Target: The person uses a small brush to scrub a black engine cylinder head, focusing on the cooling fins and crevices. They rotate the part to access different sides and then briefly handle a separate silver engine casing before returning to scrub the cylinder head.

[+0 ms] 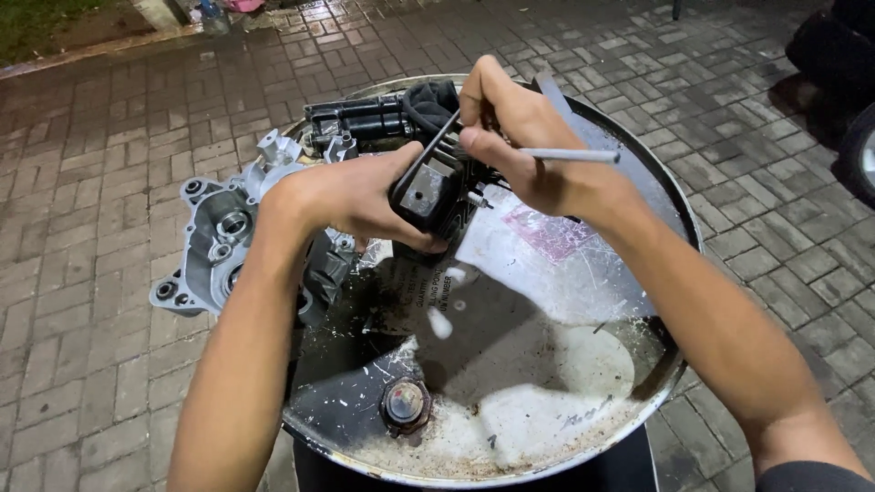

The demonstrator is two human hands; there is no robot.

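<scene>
My left hand [355,196] grips a dark finned engine part [428,187] and holds it above the top of a metal drum [510,401]. My right hand [519,137] is closed around a thin grey metal rod [570,155] that sticks out to the right, its other end hidden behind my fingers at the engine part. A silver engine crankcase [214,241] rests on the drum's left rim, under my left forearm. A black component [365,117] lies behind it at the drum's far edge.
The drum top is dirty, with a white-stained patch, a pink label [547,232] and a rusty bung cap [406,403] near the front. Wet brick paving [91,155] surrounds the drum. A dark tyre [857,155] stands at the right edge.
</scene>
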